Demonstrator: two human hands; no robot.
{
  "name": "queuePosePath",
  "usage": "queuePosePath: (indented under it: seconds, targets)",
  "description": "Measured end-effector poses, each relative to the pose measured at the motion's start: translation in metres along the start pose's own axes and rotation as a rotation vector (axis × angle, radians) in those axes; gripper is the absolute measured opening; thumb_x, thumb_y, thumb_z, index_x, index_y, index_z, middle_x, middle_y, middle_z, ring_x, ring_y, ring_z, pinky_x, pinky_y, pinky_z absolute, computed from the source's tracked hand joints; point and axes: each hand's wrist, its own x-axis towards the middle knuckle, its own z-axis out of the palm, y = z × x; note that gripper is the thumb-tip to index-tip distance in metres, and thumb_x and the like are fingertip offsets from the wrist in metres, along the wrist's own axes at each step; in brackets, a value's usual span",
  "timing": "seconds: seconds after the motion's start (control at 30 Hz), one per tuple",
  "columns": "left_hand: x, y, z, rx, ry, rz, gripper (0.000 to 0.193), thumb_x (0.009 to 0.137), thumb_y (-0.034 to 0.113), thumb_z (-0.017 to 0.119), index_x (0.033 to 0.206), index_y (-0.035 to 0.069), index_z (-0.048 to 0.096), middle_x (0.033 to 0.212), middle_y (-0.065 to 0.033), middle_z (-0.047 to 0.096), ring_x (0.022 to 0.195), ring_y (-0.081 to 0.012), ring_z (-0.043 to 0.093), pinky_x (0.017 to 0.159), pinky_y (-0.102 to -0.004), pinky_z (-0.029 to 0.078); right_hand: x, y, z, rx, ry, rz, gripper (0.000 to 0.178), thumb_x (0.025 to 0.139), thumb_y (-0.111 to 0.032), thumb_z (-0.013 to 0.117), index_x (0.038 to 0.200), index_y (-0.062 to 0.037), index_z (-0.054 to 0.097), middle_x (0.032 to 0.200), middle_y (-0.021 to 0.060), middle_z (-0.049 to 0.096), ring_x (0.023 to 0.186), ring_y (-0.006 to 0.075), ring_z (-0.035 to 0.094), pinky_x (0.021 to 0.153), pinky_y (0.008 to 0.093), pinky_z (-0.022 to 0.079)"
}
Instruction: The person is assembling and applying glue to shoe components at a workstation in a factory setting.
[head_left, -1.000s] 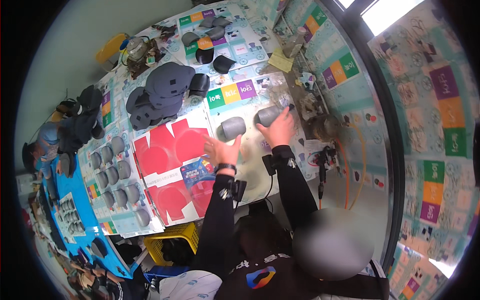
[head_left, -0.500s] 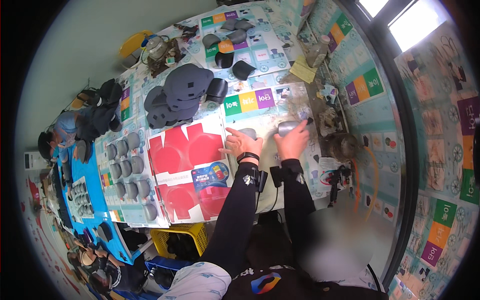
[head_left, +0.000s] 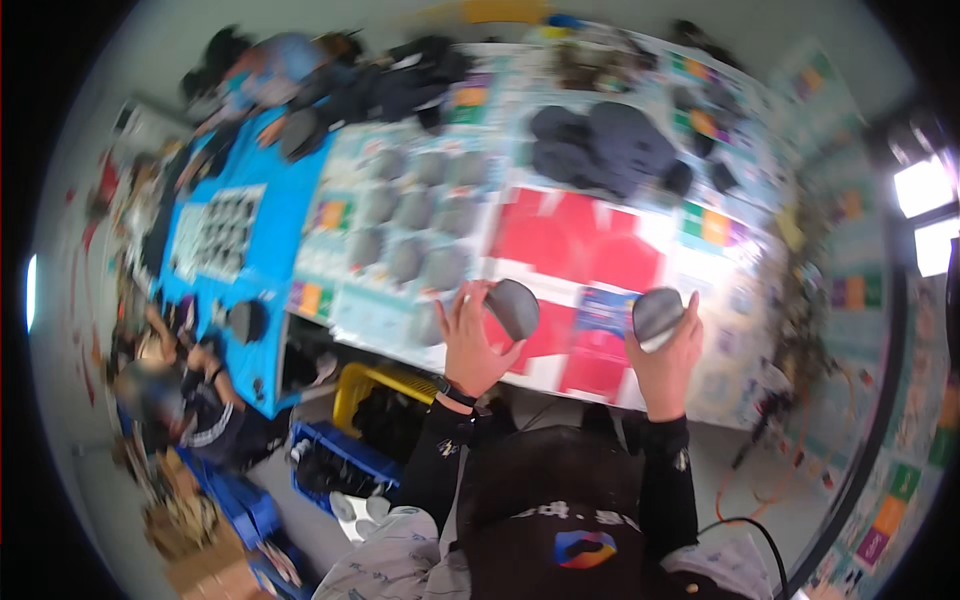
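Grey, curved, smooth-looking brim-shaped piece (head_left: 515,308) in the left hand (head_left: 472,350), and a second grey, rounded piece with a paler hollow side (head_left: 658,315) in the right hand (head_left: 668,370): each seems to be gripped by its edges between the thumb and the fingers. The left fingers fan fairly wide, thumb low and forefinger high, with the piece on their right side, its longer axis seeming to tilt from upper left to lower right. The right thumb and fingers bracket their piece from its two sides, opened about as far as it is broad; its long axis is hard to tell through the blur. Both pieces appear in front of the flat red-and-white printed sheets (head_left: 530,235), well apart from each other. Up and to the left of the left fingers, rows of similar grey domed pieces (head_left: 413,208) lie on the pale teal-and-white printed tabletop (head_left: 370,318). That left hand is clearly the nearer of the two to the rows; the right hand is farther off, across the red sheets.
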Motion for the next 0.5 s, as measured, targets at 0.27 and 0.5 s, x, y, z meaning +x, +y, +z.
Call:
queuePosePath:
  seconds: [0.27, 0.5]
  targets:
    - [-0.082, -0.285, -0.162, 0.444, -0.358, -0.282, 0.122, 0.067, 0.031, 0.087, 0.161, 0.005, 0.014, 0.150, -0.0114, 0.047, 0.150, -0.0325, 0.029, 0.121, -0.0687, 0.008, -0.131, -0.278, 0.168, -0.005, -0.661, -0.455, 0.115, 0.066, -0.036, 0.086, 0.157, -0.0011, 0.025, 0.128, 0.0180, 0.051, 0.123, 0.0374, 0.049, 0.112, 0.0591, 0.030]
    - [-0.026, -0.387, -0.171, 0.453, -0.478, 0.000, 0.110, 0.071, 0.020, 0.082, 0.161, 0.014, 0.019, 0.149, -0.0064, 0.049, 0.149, -0.0329, 0.032, 0.119, -0.0693, 0.013, -0.148, -0.351, 0.328, -0.234, -0.546, -0.496, 0.106, 0.069, -0.028, 0.083, 0.156, -0.0033, 0.029, 0.125, 0.0153, 0.052, 0.122, 0.0350, 0.051, 0.115, 0.0633, 0.025]
